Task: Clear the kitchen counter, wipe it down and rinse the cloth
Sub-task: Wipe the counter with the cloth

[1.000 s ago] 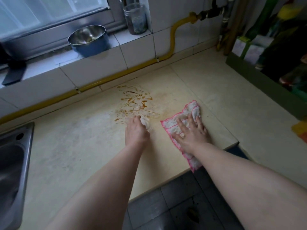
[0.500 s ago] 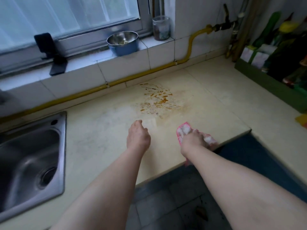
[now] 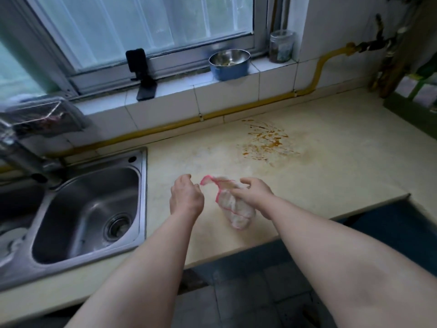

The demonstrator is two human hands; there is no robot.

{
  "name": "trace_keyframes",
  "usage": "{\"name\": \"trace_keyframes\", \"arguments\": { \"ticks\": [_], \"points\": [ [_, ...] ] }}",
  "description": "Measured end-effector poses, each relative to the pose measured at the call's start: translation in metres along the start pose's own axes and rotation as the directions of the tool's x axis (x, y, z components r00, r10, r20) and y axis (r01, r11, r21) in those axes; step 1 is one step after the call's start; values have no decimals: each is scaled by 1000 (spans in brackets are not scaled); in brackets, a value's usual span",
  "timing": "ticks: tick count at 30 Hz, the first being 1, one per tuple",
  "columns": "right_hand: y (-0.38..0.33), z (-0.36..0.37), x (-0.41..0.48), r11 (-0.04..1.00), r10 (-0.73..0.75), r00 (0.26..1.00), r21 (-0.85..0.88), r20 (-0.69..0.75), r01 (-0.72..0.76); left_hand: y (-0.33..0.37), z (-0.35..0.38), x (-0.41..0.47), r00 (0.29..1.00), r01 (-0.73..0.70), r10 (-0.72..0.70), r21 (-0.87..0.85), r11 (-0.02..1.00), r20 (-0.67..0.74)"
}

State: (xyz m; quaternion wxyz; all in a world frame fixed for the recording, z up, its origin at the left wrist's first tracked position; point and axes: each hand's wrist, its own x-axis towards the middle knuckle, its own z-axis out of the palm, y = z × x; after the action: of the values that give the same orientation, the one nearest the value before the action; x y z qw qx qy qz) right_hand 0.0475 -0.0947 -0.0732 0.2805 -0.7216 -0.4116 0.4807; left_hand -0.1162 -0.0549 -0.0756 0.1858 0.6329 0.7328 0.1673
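Two hands were in view, with one cloth between them. The right hand grasped the white, pink-edged cloth in curled fingers, and most of the cloth hung bunched below the palm, just over the counter. The left hand was close beside it with fingers curled in. A loose pink corner of the cloth reached towards those fingers, but the blur made it impossible to tell whether they pinched it.

Beyond the right hand, one brown stain was streaked and spattered over the pale counter, well apart from the cloth. To the left of the left hand lay one steel sink with a single drain in its basin, and one tap rose at its far left.

The counter was cream, scuffed and mottled. One yellow pipe ran along its back edge under a white tiled ledge. On that ledge, far beyond both hands, stood one black phone stand, one steel bowl and one glass jar, all below a window. A green crate sat far out to the right of the right hand. Grey floor tiles showed beneath the forearms.
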Motion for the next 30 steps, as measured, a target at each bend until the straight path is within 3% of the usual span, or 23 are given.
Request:
{"name": "trace_keyframes", "arguments": {
  "ticks": [4,7,9,11,19,30],
  "points": [
    [21,-29,8,960,70,961,-244,-266,-137,18,16,-4,996,-81,80,22,996,44],
    [43,-57,10,870,72,932,-435,-354,-233,39,47,-12,950,-229,190,138,963,248],
    [57,-76,12,824,56,924,-506,-377,-256,50,74,-22,888,-294,173,236,926,426],
    [67,-96,17,790,42,921,-551,-388,-268,58,96,-30,854,-317,119,326,890,506],
    [112,-180,58,711,-29,917,-653,-398,-261,110,136,-7,884,-244,62,346,906,463],
    [126,-241,113,656,-60,935,-719,-350,-227,201,181,21,863,-226,56,286,931,502]
  ]
}}
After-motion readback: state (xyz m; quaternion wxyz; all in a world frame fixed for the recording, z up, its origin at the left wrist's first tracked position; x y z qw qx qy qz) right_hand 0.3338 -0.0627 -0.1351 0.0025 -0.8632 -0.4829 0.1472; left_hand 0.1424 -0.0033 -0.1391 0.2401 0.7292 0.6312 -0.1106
